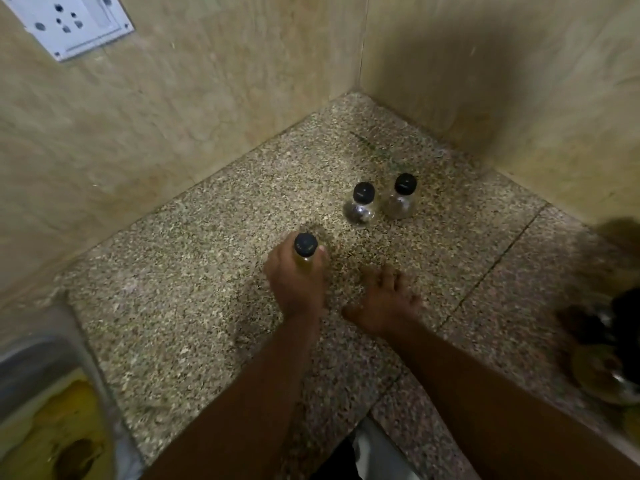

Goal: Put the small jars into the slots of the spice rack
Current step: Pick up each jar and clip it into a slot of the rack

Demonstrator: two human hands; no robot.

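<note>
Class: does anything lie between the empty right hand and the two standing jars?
Nothing visible: only bare speckled stone counter separates the right hand from the two black-capped clear glass jars.

Left hand (294, 285) grips a black-capped jar (305, 244) (right hand (384, 301), fingers spread, just beside).

The countertop (207, 271) is speckled, polished granite. Clear glass jars (360, 211) carry matt black plastic caps. At lower left, the sink (38, 358) is brushed steel.

Open counter (180, 278) stretches left toward the sink (38, 362). Two upright jars (361, 206) stand far, near the corner walls (485, 98); blurred clutter (595, 344) crowds the right.
</note>
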